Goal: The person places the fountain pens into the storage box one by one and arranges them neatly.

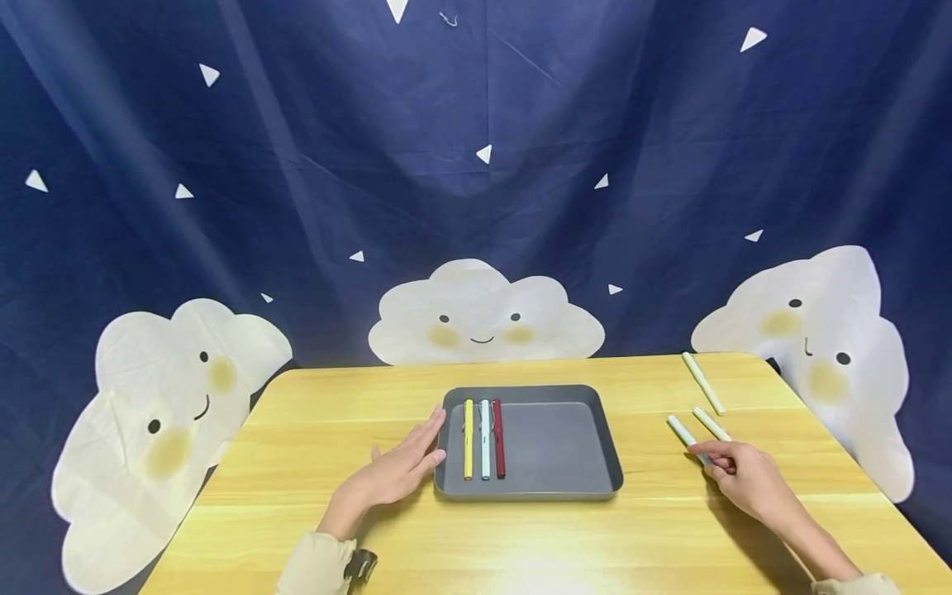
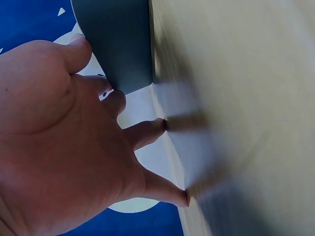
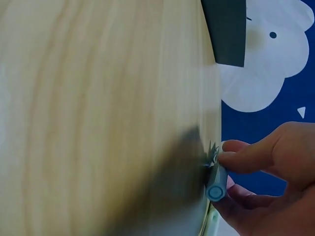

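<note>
My left hand (image 1: 397, 467) holds its fingers fairly straight against the left side of a dark grey tray (image 1: 550, 446). The left wrist view shows two fingertips down at the wooden table and the thumb by the tray wall. Inside the tray, a yellow pen (image 1: 468, 442), a pale blue pen (image 1: 486, 442) and a dark red pen (image 1: 498, 442) lie side by side at the left. Right of the tray, my right hand (image 1: 747, 479) pinches a light blue pen (image 1: 680, 430) between thumb and fingers; its round end (image 3: 215, 192) faces the right wrist camera.
A pale green pen (image 1: 711, 423) lies just beside the right hand, and another pale green pen (image 1: 702, 383) lies farther back near the table's far right corner. Behind the wooden table (image 1: 297, 463) hangs a dark blue curtain (image 1: 476, 207) with cloud prints.
</note>
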`<state>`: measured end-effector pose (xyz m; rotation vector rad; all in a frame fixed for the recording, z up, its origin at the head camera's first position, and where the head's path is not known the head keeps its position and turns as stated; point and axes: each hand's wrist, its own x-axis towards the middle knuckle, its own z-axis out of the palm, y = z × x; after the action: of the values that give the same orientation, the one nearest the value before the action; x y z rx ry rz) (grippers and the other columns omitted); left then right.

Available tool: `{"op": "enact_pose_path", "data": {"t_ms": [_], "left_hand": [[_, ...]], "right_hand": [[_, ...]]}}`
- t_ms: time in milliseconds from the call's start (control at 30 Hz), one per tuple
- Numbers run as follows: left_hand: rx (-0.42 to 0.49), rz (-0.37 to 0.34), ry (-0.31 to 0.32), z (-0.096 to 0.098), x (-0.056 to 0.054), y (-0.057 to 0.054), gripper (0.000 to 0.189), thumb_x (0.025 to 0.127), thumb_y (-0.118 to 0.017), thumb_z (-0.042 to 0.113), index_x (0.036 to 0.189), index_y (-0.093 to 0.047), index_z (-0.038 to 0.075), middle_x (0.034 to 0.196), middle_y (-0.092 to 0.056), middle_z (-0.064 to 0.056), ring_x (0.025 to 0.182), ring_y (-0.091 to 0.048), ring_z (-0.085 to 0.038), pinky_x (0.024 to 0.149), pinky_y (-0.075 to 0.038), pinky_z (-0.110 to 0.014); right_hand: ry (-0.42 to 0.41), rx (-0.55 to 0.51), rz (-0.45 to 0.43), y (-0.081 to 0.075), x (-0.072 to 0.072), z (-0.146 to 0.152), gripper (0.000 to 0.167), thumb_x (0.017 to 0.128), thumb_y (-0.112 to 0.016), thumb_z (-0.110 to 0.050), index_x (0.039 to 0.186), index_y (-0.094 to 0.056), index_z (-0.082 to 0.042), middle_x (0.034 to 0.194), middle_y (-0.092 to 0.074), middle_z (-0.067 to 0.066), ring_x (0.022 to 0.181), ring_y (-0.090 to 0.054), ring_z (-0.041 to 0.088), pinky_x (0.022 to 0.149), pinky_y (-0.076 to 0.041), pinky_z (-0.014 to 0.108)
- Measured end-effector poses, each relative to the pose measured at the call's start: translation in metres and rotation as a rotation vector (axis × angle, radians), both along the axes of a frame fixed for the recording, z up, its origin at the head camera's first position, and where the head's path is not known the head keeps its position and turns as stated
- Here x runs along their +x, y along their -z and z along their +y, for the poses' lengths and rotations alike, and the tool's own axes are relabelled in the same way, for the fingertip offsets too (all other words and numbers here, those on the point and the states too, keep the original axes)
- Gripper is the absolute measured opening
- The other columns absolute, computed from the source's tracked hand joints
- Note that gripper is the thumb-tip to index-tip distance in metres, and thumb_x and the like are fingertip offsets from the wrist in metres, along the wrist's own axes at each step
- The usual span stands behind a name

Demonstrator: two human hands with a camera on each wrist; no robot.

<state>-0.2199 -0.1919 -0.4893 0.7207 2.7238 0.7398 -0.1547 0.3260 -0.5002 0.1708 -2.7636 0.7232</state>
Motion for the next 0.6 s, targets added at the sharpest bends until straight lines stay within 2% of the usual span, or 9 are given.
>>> {"op": "enact_pose_path", "data": {"t_ms": [200, 333, 433, 533, 600], "left_hand": [[-0.008, -0.004, 0.001, 0.0012, -0.0001, -0.0012, 0.066, 0.112, -0.036, 0.041, 0.167, -0.006, 0.019, 0.171, -0.003, -0.002, 0.154, -0.015, -0.041, 0.097, 0.0, -0.09], [-0.01, -0.003, -0.002, 0.001, -0.0009, 0.0004, 0.066, 0.112, -0.036, 0.043, 0.167, -0.006, 0.02, 0.171, -0.003, -0.002, 0.154, -0.016, -0.04, 0.097, 0.0, -0.09], [-0.002, -0.001, -0.004, 0.0007, -0.0014, 0.0013, 0.066, 0.112, -0.036, 0.043, 0.167, -0.007, 0.02, 0.171, -0.005, -0.002, 0.154, -0.016, -0.041, 0.097, 0.001, -0.09], [0.007, 0.006, -0.003, -0.0004, -0.0015, 0.0036, 0.067, 0.112, -0.037, 0.042, 0.167, -0.008, 0.019, 0.172, -0.006, -0.004, 0.153, -0.017, -0.042, 0.096, 0.002, -0.09], [0.018, 0.015, -0.001, -0.0006, -0.0017, 0.0048, 0.066, 0.112, -0.038, 0.041, 0.167, -0.009, 0.017, 0.172, -0.008, -0.006, 0.153, -0.018, -0.043, 0.096, 0.002, -0.091]], "right_hand": [[0.001, -0.033, 0.011, -0.0016, 0.0031, 0.0024, 0.021, 0.089, -0.068, 0.005, 0.101, -0.08, -0.007, 0.061, -0.043, -0.011, 0.056, -0.035, 0.001, 0.051, -0.031, 0.025], [0.011, -0.089, -0.014, -0.0036, 0.0065, 0.0024, 0.023, 0.092, -0.063, 0.003, 0.103, -0.08, -0.007, 0.063, -0.054, -0.011, 0.054, -0.036, 0.001, 0.049, -0.032, 0.025], [0.019, -0.127, -0.016, -0.0045, 0.0075, 0.0017, 0.023, 0.093, -0.062, 0.001, 0.105, -0.08, -0.007, 0.062, -0.055, -0.011, 0.05, -0.034, 0.001, 0.046, -0.033, 0.025], [0.018, -0.148, 0.014, -0.0044, 0.007, 0.0024, 0.02, 0.093, -0.064, 0.001, 0.103, -0.08, -0.005, 0.069, -0.067, -0.002, 0.055, -0.043, -0.004, 0.047, -0.037, 0.024], [0.023, -0.151, 0.035, -0.0051, 0.0067, 0.0028, 0.017, 0.092, -0.067, 0.001, 0.102, -0.08, -0.004, 0.081, -0.075, 0.007, 0.061, -0.05, -0.005, 0.049, -0.04, 0.024]]}}
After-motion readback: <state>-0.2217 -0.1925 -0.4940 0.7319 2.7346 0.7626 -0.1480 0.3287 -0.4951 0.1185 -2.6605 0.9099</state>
